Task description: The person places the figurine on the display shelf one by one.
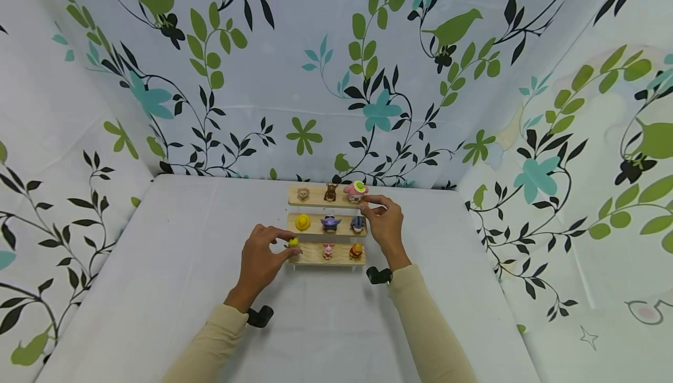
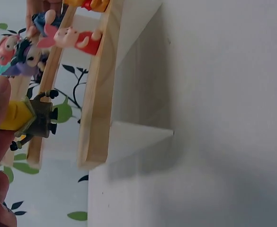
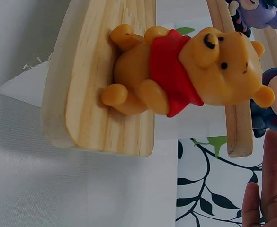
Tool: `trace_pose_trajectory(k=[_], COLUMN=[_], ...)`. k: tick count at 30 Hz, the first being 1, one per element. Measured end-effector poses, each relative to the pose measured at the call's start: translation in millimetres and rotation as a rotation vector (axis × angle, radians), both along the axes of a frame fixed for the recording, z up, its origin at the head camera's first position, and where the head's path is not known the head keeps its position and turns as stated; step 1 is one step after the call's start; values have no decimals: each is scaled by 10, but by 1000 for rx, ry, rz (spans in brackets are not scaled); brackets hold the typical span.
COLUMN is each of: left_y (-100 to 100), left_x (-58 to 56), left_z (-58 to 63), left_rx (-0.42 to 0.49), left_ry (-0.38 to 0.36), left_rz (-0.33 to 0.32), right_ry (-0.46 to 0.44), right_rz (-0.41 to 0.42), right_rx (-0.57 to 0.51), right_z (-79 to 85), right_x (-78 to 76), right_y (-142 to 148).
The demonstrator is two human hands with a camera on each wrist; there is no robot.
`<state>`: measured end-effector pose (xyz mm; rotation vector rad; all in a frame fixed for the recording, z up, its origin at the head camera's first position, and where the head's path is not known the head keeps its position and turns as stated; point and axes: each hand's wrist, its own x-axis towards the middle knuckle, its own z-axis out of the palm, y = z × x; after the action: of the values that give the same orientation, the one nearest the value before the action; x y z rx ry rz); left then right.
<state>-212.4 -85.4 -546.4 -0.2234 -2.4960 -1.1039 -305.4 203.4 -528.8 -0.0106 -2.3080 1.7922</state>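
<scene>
At the left end of the lowest shelf, my left hand [image 1: 263, 257] pinches a small yellow-headed figurine [image 2: 27, 118] in dark clothes between thumb and fingers. The figurine stands out sideways in the left wrist view, close by the wooden shelf edge. My right hand [image 1: 385, 219] is at the right end of the top shelf [image 1: 315, 203], fingertips right beside a pink figurine [image 1: 353, 194] with a green and white top. Its lower fingers look straight in the right wrist view, near a blue figurine [image 3: 271, 101]; I cannot tell whether it grips anything.
A three-step wooden display rack with white supports [image 2: 138, 139] stands on the white table [image 1: 200, 243]. The lowest step holds a Piglet figurine [image 1: 328, 251] and a Winnie the Pooh figurine [image 3: 176, 75]. A yellow figurine [image 1: 302, 222] and a purple one [image 1: 330, 223] sit on the middle step.
</scene>
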Motion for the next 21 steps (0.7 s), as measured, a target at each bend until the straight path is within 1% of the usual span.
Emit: trace_pose_trajectory(k=[4,9,15,21], left_y=[98,176,193,179], left_x=[-23,-24,-20,-32], left_z=[-48,-121,-182,-201], left_rx=[5,-5,-38,-49], left_ry=[-6,-2,-1,3], left_rz=[-8,10,29,19], right_ry=[-2,3,2,2], right_rz=[0,1,5,8], right_rx=[1,3,-5,-1], right_z=[8,10,13,4], right_x=[5,6,9,8], right_y=[-1,-5,-9,-4])
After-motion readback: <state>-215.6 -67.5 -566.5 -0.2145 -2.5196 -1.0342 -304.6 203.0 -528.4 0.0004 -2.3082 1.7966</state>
